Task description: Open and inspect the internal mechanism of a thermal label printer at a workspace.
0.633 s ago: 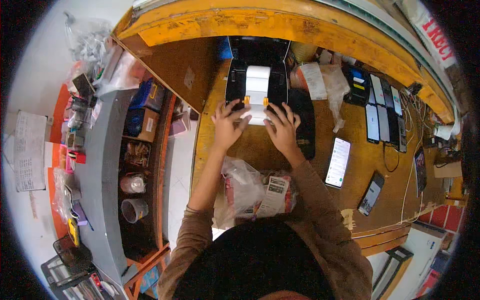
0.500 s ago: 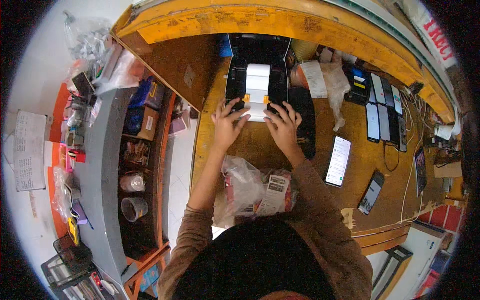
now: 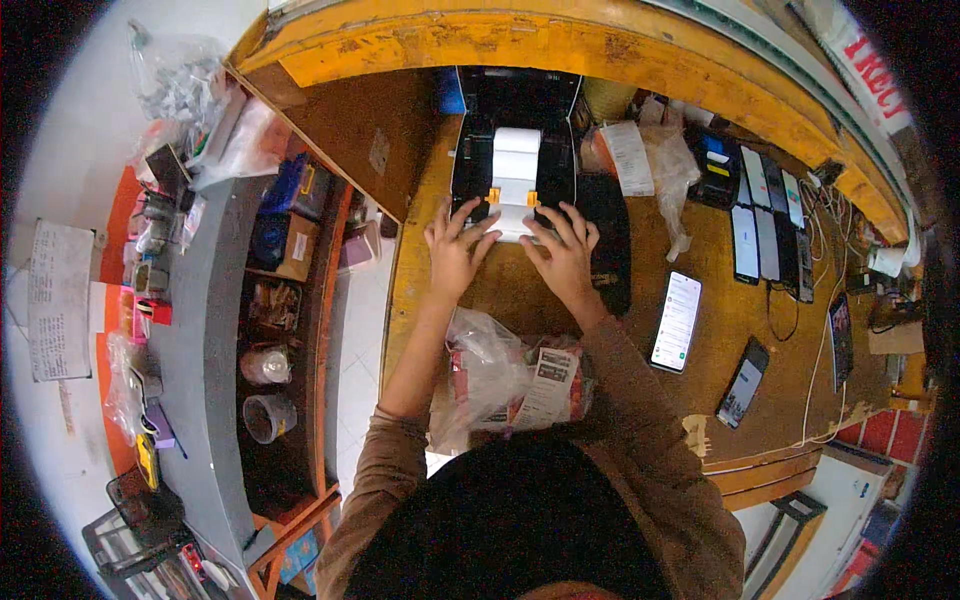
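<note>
An open black label printer (image 3: 470,150) sits at the back of the worn wooden desk (image 3: 426,260), its lid raised, with a white paper roll (image 3: 516,150) and two orange guides (image 3: 531,197) inside. A white paper strip (image 3: 515,225) extends from it toward me. My left hand (image 3: 458,250) grips the strip's left side at the printer's front, fingers bent. My right hand (image 3: 562,250) grips the other side, thumb low on the paper and fingers curled. Beside the printer lies a dark item (image 3: 610,270), partly behind my right hand.
Several phones (image 3: 762,240) lie at the right among cables, with two (image 3: 675,320) nearer me. A receipt (image 3: 625,160) and plastic wrap sit behind. A plastic bag (image 3: 480,365) lies between my forearms. Cluttered shelves (image 3: 205,380) stand left; a yellow beam (image 3: 540,40) crosses overhead.
Both hands and the paper's front end have shifted slightly away from me, toward the printer. The printer's lid appears a little higher in view.
</note>
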`<act>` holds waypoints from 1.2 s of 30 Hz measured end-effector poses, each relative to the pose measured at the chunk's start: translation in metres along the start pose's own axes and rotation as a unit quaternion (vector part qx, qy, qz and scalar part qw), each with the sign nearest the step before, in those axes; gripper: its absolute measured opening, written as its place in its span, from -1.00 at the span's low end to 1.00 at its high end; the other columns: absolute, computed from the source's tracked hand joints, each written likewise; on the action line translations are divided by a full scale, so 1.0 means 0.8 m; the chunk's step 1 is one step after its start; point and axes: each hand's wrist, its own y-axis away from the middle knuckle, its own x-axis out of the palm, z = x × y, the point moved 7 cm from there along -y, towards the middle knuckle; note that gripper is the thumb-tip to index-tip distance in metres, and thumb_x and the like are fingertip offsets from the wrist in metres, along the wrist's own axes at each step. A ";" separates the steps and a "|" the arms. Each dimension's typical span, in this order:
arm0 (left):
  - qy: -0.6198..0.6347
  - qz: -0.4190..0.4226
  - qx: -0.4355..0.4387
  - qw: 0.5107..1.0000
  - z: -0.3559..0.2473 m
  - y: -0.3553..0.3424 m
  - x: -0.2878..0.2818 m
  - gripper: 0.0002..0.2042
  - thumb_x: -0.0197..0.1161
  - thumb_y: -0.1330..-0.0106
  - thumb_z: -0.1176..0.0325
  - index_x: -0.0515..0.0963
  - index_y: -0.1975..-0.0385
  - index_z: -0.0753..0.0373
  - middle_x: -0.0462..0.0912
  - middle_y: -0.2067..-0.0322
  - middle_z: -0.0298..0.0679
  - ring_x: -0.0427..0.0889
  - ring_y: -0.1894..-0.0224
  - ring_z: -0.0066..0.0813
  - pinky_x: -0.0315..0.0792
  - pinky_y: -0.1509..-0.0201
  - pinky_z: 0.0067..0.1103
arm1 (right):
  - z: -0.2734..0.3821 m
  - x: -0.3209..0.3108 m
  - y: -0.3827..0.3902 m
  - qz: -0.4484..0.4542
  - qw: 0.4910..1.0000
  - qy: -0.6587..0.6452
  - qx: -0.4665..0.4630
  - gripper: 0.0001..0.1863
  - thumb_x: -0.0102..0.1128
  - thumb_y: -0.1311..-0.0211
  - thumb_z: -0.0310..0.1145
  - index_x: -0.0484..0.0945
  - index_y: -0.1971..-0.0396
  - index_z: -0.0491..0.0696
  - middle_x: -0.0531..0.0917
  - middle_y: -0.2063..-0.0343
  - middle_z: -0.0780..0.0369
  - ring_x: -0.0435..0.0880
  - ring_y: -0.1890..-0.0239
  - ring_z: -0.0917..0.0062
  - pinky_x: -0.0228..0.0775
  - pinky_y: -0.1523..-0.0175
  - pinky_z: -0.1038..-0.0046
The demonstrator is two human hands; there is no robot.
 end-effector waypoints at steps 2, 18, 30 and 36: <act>-0.002 -0.003 0.001 1.000 -0.004 0.000 0.002 -0.77 0.20 0.02 0.22 0.55 0.30 -0.06 0.38 0.07 -0.40 0.19 -0.05 -0.15 0.05 0.04 -0.34 | 0.000 0.006 0.001 0.011 1.000 -0.007 -0.023 -0.81 0.17 0.14 -0.26 0.54 0.41 0.15 0.41 0.13 0.39 0.21 -0.03 0.39 -0.10 -0.02 0.23; 0.000 -0.029 0.048 0.998 0.001 -0.139 -0.002 -0.74 0.13 -0.01 0.37 0.44 0.23 0.06 0.40 0.16 -0.25 0.27 0.02 -0.25 0.11 0.05 -0.32 | -0.002 0.006 -0.020 0.049 0.997 -0.061 0.005 -0.83 0.13 0.09 -0.34 0.44 0.42 0.01 0.44 0.15 0.28 0.21 -0.05 0.33 -0.15 -0.03 0.24; 0.185 0.004 0.048 0.982 0.021 -0.177 0.030 -0.79 0.11 -0.08 0.38 0.44 0.25 0.16 0.51 0.39 -0.02 0.48 0.35 -0.04 0.37 0.32 -0.38 | -0.065 0.013 -0.145 -0.047 0.984 -0.169 0.040 -0.74 0.08 0.04 -0.47 0.43 0.26 -0.12 0.48 0.36 0.08 0.46 0.32 0.17 0.32 0.24 0.36; 0.181 0.079 -0.005 0.980 0.025 -0.184 0.044 -0.80 0.05 -0.14 0.34 0.43 0.23 0.12 0.51 0.39 -0.05 0.47 0.31 -0.04 0.36 0.30 -0.36 | -0.080 0.027 -0.160 -0.017 0.979 -0.198 0.043 -0.74 0.03 -0.01 -0.40 0.42 0.23 -0.08 0.50 0.39 -0.03 0.47 0.34 0.10 0.33 0.28 0.25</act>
